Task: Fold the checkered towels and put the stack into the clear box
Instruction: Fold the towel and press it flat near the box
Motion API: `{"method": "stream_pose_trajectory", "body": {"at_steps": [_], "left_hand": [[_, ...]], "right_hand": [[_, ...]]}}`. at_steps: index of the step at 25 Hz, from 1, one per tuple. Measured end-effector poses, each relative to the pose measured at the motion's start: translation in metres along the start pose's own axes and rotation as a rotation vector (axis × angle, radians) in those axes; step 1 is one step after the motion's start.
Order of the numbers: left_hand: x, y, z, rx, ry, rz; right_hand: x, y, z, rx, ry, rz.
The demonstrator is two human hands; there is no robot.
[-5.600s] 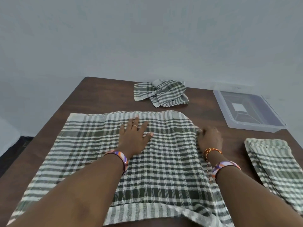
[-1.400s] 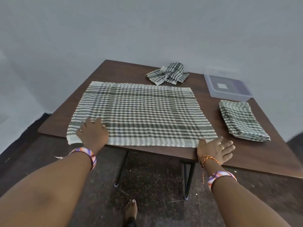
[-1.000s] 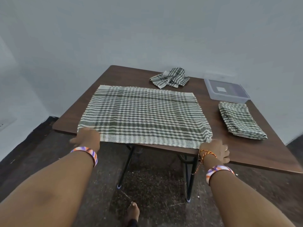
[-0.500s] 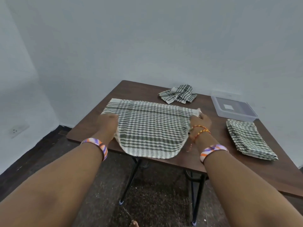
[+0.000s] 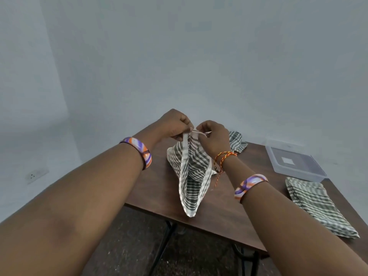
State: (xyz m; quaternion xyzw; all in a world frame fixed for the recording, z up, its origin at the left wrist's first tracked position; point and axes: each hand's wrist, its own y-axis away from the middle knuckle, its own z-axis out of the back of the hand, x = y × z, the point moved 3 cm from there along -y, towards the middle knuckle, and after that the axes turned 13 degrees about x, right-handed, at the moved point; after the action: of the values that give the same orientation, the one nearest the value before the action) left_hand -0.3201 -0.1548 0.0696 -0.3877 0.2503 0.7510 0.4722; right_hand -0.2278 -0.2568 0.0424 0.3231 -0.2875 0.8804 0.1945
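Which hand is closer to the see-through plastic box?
Right. The right hand pinches the hanging checkered towel on the side toward the clear plastic box; the left hand is farther away.

Single head-worn view, facing forward and down, close above table (image 5: 159,188)

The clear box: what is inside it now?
Inside the clear box only a small white square shows on its bottom. No towel is inside; the folded towels lie beside it.
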Motion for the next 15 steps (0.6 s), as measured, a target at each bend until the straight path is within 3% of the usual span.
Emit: {"method": "stream_pose_trajectory", "body": {"at_steps": [6, 9, 11, 13, 15], "left_hand": [[-0.021, -0.002, -0.009, 0.100, -0.091, -0.024], [-0.032, -0.004, -0.018, 0.070, -0.087, -0.022], [-0.043, -0.007, -0.015, -0.044, 0.117, -0.017], [-0.049, -0.010, 0.003, -0.184, 0.457, -0.058], [-0.047, -0.015, 0.029, -0.297, 0.626, -0.066]], "right_hand": [[-0.003, 0.005, 0.023, -0.129, -0.076, 0.020], [0.002, 0.008, 0.035, -0.203, -0.080, 0.074], [-0.006, 0.010, 0.041, -0.144, 0.051, 0.042], [-0.022, 0.015, 0.049, -0.003, 0.358, -0.125], [-0.034, 0.023, 0.062, 0.091, 0.532, -0.212]]}}
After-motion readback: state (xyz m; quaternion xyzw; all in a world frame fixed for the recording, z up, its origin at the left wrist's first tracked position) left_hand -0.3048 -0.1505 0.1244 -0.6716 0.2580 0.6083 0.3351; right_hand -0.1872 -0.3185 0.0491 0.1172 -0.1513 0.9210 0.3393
